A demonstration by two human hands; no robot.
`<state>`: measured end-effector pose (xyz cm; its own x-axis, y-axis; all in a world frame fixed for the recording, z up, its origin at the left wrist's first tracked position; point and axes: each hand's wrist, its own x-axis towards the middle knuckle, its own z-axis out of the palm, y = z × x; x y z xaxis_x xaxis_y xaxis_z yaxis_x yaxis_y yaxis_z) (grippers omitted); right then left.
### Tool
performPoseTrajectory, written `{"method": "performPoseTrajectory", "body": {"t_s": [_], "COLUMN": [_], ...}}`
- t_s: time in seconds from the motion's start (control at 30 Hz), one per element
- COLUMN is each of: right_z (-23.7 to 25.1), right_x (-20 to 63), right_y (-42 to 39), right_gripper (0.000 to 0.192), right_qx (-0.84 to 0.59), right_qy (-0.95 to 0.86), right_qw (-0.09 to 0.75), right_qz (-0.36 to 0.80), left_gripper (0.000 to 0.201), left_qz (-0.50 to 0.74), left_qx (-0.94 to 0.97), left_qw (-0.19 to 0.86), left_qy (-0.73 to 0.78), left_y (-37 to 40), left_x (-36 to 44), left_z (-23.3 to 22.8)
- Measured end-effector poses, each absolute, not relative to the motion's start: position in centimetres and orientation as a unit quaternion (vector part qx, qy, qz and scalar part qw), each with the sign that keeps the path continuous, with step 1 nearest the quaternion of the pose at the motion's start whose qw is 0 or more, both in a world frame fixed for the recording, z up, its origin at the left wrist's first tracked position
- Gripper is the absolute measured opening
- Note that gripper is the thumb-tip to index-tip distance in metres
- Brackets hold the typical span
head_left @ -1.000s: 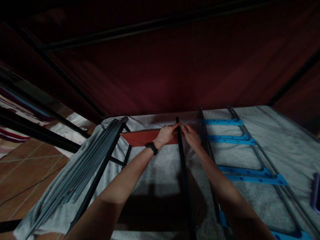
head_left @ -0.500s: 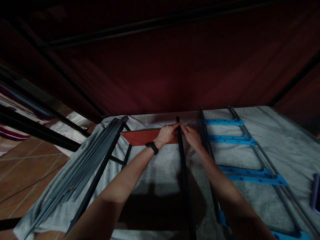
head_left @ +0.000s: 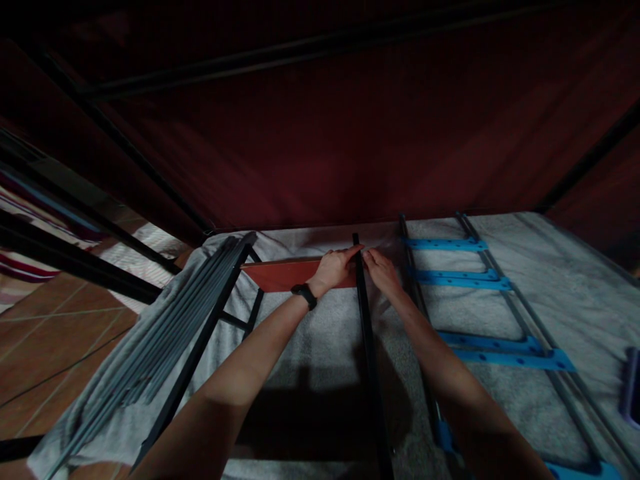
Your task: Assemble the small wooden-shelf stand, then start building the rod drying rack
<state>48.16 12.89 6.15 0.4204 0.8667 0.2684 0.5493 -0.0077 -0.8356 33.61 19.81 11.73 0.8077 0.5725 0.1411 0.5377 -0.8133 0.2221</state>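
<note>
A black metal frame stands on a grey blanket, with a reddish-brown board set between its two long bars. My left hand, with a dark watch on the wrist, is closed around the board and right bar near the far end. One of its digits reaches across the top of that bar. On the bar's other side, my right hand has its fingers pressed together against the metal. Whatever small thing the right fingertips pinch, if any, is hidden.
Several thin grey tubes lie left of the frame. To the right rests a rack of metal tubes with blue plastic crosspieces. A dark red fabric wall rises behind. A dark purple-edged object lies at the right edge.
The right fingers have shifted very slightly at the bar. My left hand, the board and the frame look unmoved.
</note>
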Motion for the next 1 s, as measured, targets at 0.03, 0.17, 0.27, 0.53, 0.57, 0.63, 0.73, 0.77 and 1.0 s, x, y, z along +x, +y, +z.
{"method": "performPoseTrajectory", "body": {"t_s": [0.03,0.17,0.27,0.53,0.57,0.63,0.73,0.77,1.0], "right_z": [6.14,6.13,6.13,6.21,6.19,6.11,5.93,5.89,6.26], "right_x": [48.19,48.19,48.12,48.39,48.42,48.40,48.23,48.17,48.30], "right_y": [12.90,12.74,12.56,12.96,13.02,13.06,12.90,12.80,12.60], "right_gripper": [0.035,0.040,0.032,0.027,0.030,0.035,0.035,0.033,0.026], "right_qx": [-0.691,-0.686,-0.681,-0.688,-0.691,-0.696,-0.694,-0.692,-0.685], "right_qy": [-0.511,-0.499,-0.491,-0.533,-0.533,-0.529,-0.518,-0.512,-0.520], "right_qw": [0.482,0.493,0.504,0.467,0.462,0.459,0.474,0.482,0.479], "right_qz": [0.169,0.193,0.202,0.158,0.157,0.159,0.163,0.165,0.178], "left_gripper": [0.056,0.056,0.055,0.056,0.056,0.056,0.057,0.056,0.053], "left_qz": [0.102,0.105,0.105,0.100,0.100,0.103,0.103,0.102,0.097], "left_qx": [0.947,0.947,0.947,0.946,0.946,0.947,0.949,0.949,0.947], "left_qw": [0.085,0.083,0.080,0.080,0.080,0.078,0.075,0.074,0.071], "left_qy": [0.293,0.293,0.293,0.297,0.296,0.293,0.289,0.290,0.297], "left_y": [19.80,19.76,19.73,19.65,19.67,19.71,19.74,19.73,19.72], "left_x": [33.60,33.60,33.61,33.63,33.63,33.63,33.64,33.64,33.66], "left_z": [11.73,11.72,11.75,11.94,11.94,11.89,11.82,11.81,11.75]}}
